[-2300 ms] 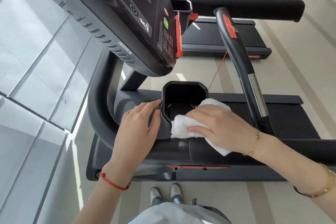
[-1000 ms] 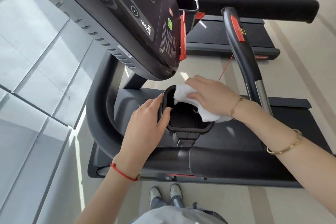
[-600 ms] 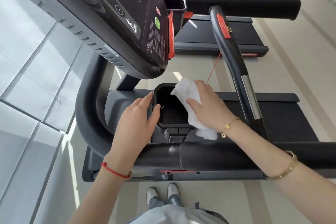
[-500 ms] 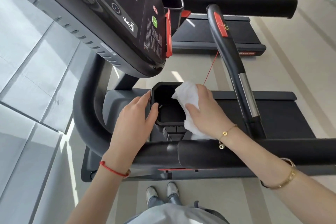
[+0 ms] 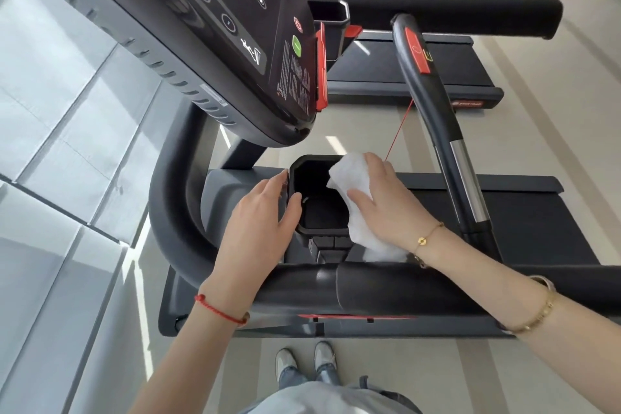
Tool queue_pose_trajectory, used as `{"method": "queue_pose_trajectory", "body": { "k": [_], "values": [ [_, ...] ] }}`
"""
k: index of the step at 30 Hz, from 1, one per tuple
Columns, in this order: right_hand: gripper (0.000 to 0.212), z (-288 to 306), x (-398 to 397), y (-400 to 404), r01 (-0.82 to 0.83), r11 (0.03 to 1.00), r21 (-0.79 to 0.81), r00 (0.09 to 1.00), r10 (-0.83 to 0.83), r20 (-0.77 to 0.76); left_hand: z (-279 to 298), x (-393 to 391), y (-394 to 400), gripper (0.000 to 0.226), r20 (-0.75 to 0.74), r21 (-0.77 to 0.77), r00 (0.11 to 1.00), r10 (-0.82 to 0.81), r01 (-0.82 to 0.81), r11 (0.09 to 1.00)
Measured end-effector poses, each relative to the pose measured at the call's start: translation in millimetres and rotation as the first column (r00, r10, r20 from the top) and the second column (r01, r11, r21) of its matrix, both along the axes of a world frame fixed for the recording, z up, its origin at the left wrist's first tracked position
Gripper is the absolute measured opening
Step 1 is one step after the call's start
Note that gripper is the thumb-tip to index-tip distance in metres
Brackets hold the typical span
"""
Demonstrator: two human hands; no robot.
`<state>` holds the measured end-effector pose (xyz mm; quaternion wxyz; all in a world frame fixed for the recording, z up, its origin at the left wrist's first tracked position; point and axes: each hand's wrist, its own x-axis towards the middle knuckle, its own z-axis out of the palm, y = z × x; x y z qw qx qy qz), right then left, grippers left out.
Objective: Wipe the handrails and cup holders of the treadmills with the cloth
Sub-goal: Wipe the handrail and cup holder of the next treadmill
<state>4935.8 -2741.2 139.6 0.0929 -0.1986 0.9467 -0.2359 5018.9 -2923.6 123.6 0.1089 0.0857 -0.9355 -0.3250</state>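
A black cup holder (image 5: 311,224) sits below the treadmill console, in front of the near padded handrail (image 5: 386,289). My left hand (image 5: 258,215) grips the holder's left wall, thumb on its rim. My right hand (image 5: 389,203) presses a white cloth (image 5: 353,178) over the holder's right rim, with part of the cloth hanging down beside my wrist. The far handrail (image 5: 470,15) and a second cup holder (image 5: 331,15) lie beyond the console.
The slanted console (image 5: 235,27) overhangs the cup holder. A curved centre grip bar (image 5: 433,104) with a red tab and a red safety cord rises to the right. The running belt (image 5: 524,212) lies underneath. Another treadmill stands behind. Grey wall tiles fill the left.
My right hand has carried the cloth from the holder's near right corner up to its far rim and back along the right side. My left hand has stayed on the left wall.
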Motion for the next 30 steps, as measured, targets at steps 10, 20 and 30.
{"method": "queue_pose_trajectory", "body": {
  "k": [10,20,30],
  "values": [
    [0.038,4.0,-54.7,-8.8,-0.36,0.933,0.01,0.932,0.36,-0.042,-2.9,-4.5,-3.9,0.055,0.031,0.095,0.999,-0.042,0.039,0.995],
    [0.035,2.6,-54.1,-35.6,-0.424,0.867,0.262,0.856,0.478,-0.195,-5.4,-3.4,-2.1,0.054,0.038,0.061,0.998,-0.046,0.043,0.997],
    [0.038,0.1,-25.4,2.9,-0.18,0.98,0.089,0.974,0.191,-0.124,-3.9,-1.7,-1.0,0.055,0.025,0.046,0.999,-0.043,0.042,0.998]
  ]
}}
